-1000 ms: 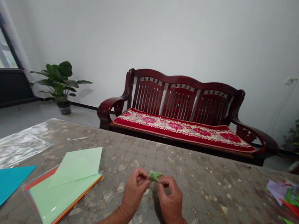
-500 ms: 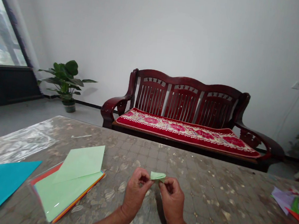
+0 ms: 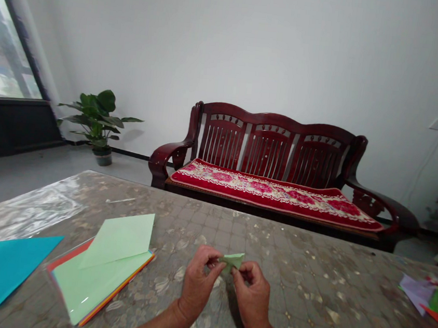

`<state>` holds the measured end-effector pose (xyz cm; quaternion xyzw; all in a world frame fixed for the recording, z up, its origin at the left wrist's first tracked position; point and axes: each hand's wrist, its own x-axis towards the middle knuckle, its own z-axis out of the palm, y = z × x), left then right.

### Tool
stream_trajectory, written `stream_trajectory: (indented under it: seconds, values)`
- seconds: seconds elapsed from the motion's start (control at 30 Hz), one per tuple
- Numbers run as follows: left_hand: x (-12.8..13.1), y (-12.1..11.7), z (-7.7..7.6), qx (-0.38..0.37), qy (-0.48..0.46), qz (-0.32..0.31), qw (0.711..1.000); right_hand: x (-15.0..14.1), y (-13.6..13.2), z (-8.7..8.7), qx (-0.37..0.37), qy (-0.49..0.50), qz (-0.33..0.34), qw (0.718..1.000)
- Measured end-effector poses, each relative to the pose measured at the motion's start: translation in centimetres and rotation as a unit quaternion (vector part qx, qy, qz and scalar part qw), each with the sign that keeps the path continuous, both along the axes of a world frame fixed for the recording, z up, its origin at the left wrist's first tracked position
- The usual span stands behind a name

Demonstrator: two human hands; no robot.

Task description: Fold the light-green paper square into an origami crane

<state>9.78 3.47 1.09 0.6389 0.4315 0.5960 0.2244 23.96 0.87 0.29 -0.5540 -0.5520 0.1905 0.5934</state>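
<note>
A small folded piece of light green paper [image 3: 234, 261] is held up above the table between my two hands. My left hand [image 3: 200, 274] pinches its left side between thumb and fingers. On the other side, my right hand [image 3: 251, 291] grips the lower right edge, with the thumb towards me. The fingertips hide parts of the paper, so its full shape cannot be made out. To the left lies a stack of coloured paper [image 3: 100, 282] in a clear sleeve, light green on top, with a loose light green sheet [image 3: 123, 237] resting across it.
A turquoise sheet [image 3: 0, 271] lies at the table's left, near clear plastic wrap [image 3: 42, 208]. A thin white stick [image 3: 120, 200] is at the far left. Folded coloured papers [image 3: 420, 295] sit at the right edge. Beyond the patterned table [image 3: 306, 298] stands a wooden bench [image 3: 267, 153].
The green paper has been turned between my fingers, its top edge now slanting up to the right. Both hands keep their pinch. The whole view has shifted slightly to the left.
</note>
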Motion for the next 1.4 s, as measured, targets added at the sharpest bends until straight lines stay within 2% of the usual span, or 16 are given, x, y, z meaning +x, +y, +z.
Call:
stream_trajectory:
  seconds: [0.43, 0.6, 0.87, 1.07, 1.27, 1.4]
  values:
    - [-0.6, 0.3, 0.1, 0.129, 0.063, -0.009, 0.990, -0.3, 0.0, 0.2, -0.017, 0.035, -0.002, 0.999]
    - [-0.7, 0.4, 0.4, 0.157, 0.102, 0.002, 0.982, -0.3, 0.1, 0.1, -0.016, 0.034, -0.005, 0.999]
    - [-0.9, 0.2, 0.4, 0.155, 0.192, 0.052, 0.968, -0.3, 0.0, 0.4, 0.008, -0.020, -0.007, 1.000]
    - [-0.7, 0.4, 0.8, 0.138, 0.239, 0.041, 0.960, 0.1, 0.0, 0.3, 0.042, -0.070, -0.025, 0.996]
    - [-0.6, 0.5, 0.3, 0.128, 0.202, 0.031, 0.970, 0.3, -0.4, 0.6, 0.133, -0.151, 0.018, 0.979]
    - [-0.5, 0.5, -0.2, 0.114, 0.171, 0.032, 0.978, 0.4, -0.5, 0.8, 0.157, -0.174, 0.028, 0.972]
